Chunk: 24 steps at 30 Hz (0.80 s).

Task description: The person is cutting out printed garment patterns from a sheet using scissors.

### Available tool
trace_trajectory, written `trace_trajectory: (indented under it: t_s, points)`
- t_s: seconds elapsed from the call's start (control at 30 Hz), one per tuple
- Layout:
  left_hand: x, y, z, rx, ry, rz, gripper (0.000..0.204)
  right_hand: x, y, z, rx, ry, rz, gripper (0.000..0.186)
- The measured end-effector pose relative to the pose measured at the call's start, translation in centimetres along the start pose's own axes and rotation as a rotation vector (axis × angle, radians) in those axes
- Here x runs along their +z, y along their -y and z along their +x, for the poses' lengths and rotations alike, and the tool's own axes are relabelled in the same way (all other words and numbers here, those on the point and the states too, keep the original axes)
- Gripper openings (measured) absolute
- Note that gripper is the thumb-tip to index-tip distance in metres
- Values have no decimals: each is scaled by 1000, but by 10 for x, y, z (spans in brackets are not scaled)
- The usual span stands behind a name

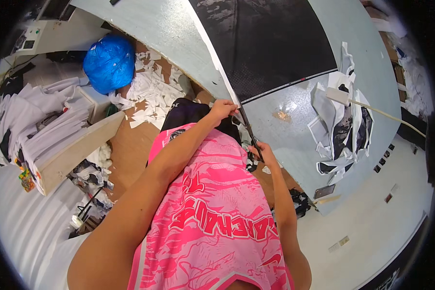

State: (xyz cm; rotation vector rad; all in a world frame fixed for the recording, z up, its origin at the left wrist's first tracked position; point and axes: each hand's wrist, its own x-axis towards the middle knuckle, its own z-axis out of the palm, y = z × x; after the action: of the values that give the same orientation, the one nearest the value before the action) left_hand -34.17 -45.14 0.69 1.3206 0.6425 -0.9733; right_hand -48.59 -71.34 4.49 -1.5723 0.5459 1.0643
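A large black printed sheet (280, 43) with a white margin lies on the pale table; whether it is cloth or paper I cannot tell. Its near corner is at the table's edge, where the fingers of my left hand (223, 111) pinch the white margin. In my right hand (266, 154) is a pair of dark scissors (248, 128), gripped by the handles. The blades point away from me, up to the sheet's corner close beside my left fingertips. How far apart the blades are is too small to make out.
White and black offcuts (340, 125) lie on the pale table (295, 140) at right, with a white block and its cord (339, 95) over them. A phone (325, 191) rests near the edge. White scraps (152, 92) and a blue bag (109, 63) are on the floor, left.
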Motion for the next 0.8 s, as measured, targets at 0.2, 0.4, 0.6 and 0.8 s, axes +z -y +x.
trace_trajectory:
  t_s: [0.2,0.4,0.6,0.8]
  points:
    - [-6,2,-1,-5,61,6,17,12,30,16,-46,16,-12,37]
    - [-5,-2,-6,6,51,-34,16,19,42,20,-5,-47,-48,40]
    - [-6,-6,-7,27,47,-49,14,12,56,25,36,-28,-1,41]
    - [-6,3,2,45,74,-75,15,19,77,48,2,-13,-65,40]
